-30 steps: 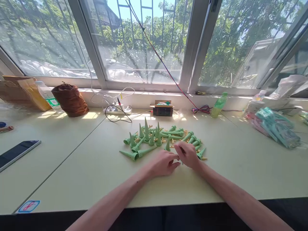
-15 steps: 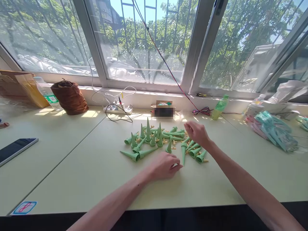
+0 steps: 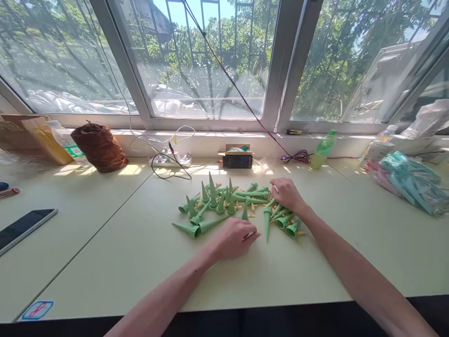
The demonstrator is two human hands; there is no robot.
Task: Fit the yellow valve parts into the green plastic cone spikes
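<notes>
A pile of green cone-shaped plastic spikes (image 3: 224, 202) with small yellow pieces among them lies on the pale table (image 3: 133, 252). My right hand (image 3: 286, 194) rests on the right part of the pile, fingers curled down among the spikes near one lying spike (image 3: 267, 223); what it grips is hidden. My left hand (image 3: 235, 238) lies on the table just in front of the pile, fingers bent together with tips near a small upright spike (image 3: 244, 213).
A phone (image 3: 24, 225) lies far left. A brown bag (image 3: 100, 147), a cardboard box (image 3: 33, 138), a power strip with cables (image 3: 168, 161), a small black box (image 3: 237, 160), a green bottle (image 3: 322, 150) and plastic packets (image 3: 410, 182) stand near the window sill.
My right hand left my left hand, reached back to the right part of the pile and settled onto the spikes. My left hand stayed in front of the pile.
</notes>
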